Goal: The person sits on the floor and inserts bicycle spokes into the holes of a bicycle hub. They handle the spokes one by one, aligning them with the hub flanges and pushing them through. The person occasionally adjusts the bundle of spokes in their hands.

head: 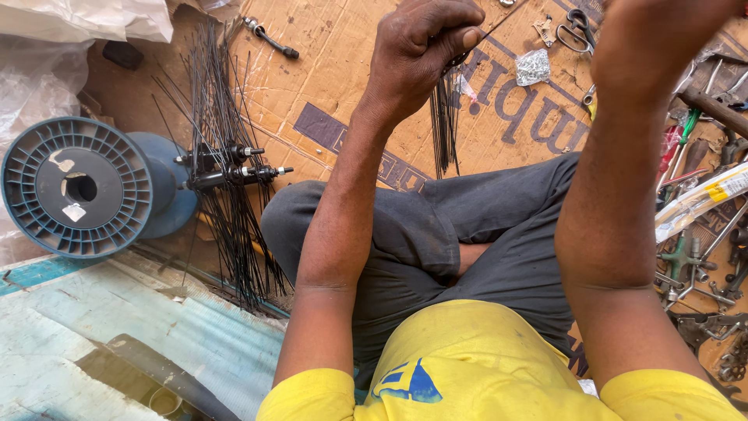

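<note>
My left hand (421, 54) is raised and closed around a bundle of thin black spokes (446, 125) that hangs down from the fist over the cardboard. My right hand (662, 31) is lifted at the top right edge; its fingers are cut off by the frame, so what it holds is hidden. I sit cross-legged in grey trousers and a yellow shirt. To the left lie two black wheel hubs (230, 165) with many black spokes fanned out through them.
A blue plastic spool (78, 187) lies at the left on its side. Flattened cardboard (335, 70) covers the floor. Several hand tools (701, 257), scissors (578, 27) and a small foil packet (533, 66) lie at the right. White plastic sheeting (70, 19) sits top left.
</note>
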